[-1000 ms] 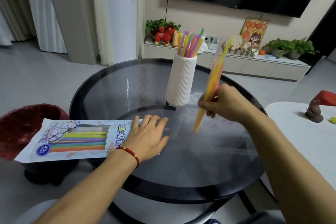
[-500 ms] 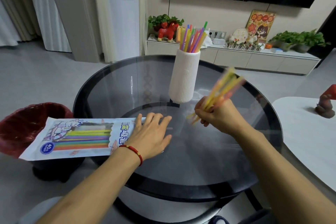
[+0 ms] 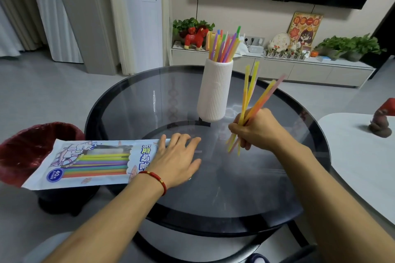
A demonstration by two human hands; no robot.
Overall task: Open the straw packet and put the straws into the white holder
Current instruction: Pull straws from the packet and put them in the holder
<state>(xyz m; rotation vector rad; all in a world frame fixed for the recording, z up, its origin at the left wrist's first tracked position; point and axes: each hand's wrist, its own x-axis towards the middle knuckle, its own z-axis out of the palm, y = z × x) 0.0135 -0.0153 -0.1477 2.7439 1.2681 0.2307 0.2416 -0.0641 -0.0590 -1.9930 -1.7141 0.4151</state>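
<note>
The white ribbed holder [image 3: 214, 89] stands upright near the middle of the round glass table [image 3: 136, 100], with several coloured straws [image 3: 224, 46] sticking out of its top. My right hand [image 3: 259, 129] is just right of the holder, fingers closed around a loose fan of yellow, orange and pink straws [image 3: 253, 100] that point up and to the right. The straw packet [image 3: 89, 163] lies flat, hanging off the table's left edge, with several straws showing through its window. My left hand [image 3: 176, 159] rests flat on the packet's right end, fingers spread.
A dark red wastebasket [image 3: 27, 147] stands on the floor under the packet's left end. A white table [image 3: 363, 156] with a small brown figurine [image 3: 379, 123] is at the right. A low cabinet [image 3: 277, 68] with plants and ornaments runs along the far wall.
My right hand has tilted the bunch of straws from upright to slanted right, and the straws have spread apart. My left hand has stayed flat on the packet.
</note>
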